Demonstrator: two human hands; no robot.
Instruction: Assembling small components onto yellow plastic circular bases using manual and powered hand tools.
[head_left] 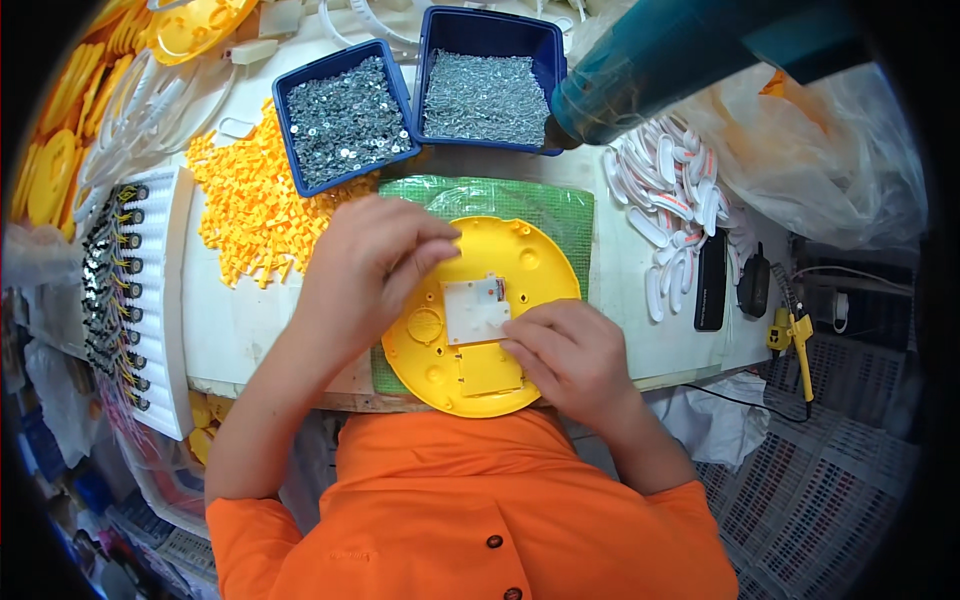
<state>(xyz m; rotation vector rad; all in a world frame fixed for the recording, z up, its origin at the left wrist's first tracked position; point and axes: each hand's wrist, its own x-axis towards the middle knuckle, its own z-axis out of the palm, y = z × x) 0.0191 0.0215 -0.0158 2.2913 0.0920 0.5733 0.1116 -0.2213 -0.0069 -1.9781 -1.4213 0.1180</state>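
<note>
A round yellow plastic disc (520, 262) lies on a green mat (560, 205) at the bench's front edge. A small white square part (472, 307) sits in the disc's middle. My left hand (372, 262) rests on the disc's left rim, fingers curled over it. My right hand (572, 352) presses its fingertips against the right side of the white part and covers the disc's lower right.
Two blue bins, one of washers (343, 118) and one of screws (487, 95), stand behind the mat. A heap of small yellow clips (245, 200) lies left, beside a white tray (168, 260) of wired parts. White curved pieces (672, 190), a black device (711, 280) and a yellow screwdriver (797, 335) lie right.
</note>
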